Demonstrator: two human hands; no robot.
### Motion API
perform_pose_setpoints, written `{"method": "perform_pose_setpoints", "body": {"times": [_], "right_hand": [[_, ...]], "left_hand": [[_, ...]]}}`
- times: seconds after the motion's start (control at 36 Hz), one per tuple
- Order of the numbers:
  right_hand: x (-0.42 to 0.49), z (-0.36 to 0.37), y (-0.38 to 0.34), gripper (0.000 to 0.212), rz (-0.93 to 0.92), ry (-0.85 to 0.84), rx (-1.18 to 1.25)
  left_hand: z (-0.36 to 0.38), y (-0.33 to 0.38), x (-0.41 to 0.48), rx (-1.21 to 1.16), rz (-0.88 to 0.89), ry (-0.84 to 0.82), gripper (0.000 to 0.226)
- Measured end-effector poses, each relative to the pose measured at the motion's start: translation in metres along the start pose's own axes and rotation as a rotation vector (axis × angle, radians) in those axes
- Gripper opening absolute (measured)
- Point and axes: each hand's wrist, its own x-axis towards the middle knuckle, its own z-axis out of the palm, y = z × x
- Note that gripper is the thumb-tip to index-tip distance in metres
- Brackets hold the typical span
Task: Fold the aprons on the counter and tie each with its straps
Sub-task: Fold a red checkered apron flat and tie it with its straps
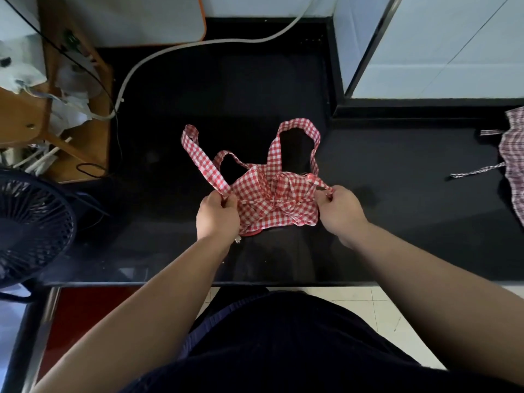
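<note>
The person wears dark blue clothes (297, 358) that look almost black. The cloth is plain and fills the bottom of the view. Along its upper left edge runs a band (226, 309) of dark blue cloth with many tiny gathers, like a stretchy hem or waistband. Which of the two it is cannot be told. The left arm (147, 307) and the right arm (425, 282) are bare all the way to the wrists. The left grip (217, 215) and the right grip (340, 215) are bare too.

Checked woven cloth apron (272, 199), glossy black stone counter (397, 222)
</note>
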Motion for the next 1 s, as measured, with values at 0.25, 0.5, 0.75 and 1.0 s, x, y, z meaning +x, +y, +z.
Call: {"method": "perform_pose_setpoints", "body": {"times": [0.25,0.5,0.75,1.0], "right_hand": [[0.010,0.000,-0.008,0.032,-0.029,-0.056,0.029],[0.008,0.011,0.004,0.023,0.182,-0.019,0.419],[0.010,0.008,-0.003,0.030,0.181,0.092,0.154],[0.000,0.007,0.009,0.023,-0.474,0.046,-0.316]], "left_hand": [[-0.005,-0.004,0.006,-0.032,0.002,-0.009,0.023],[0.000,-0.014,0.004,-0.275,-0.109,0.022,0.018],[0.005,-0.014,0.001,-0.119,-0.098,0.184,0.049],[0.003,-0.035,0.008,0.333,0.757,0.173,0.003]]}}
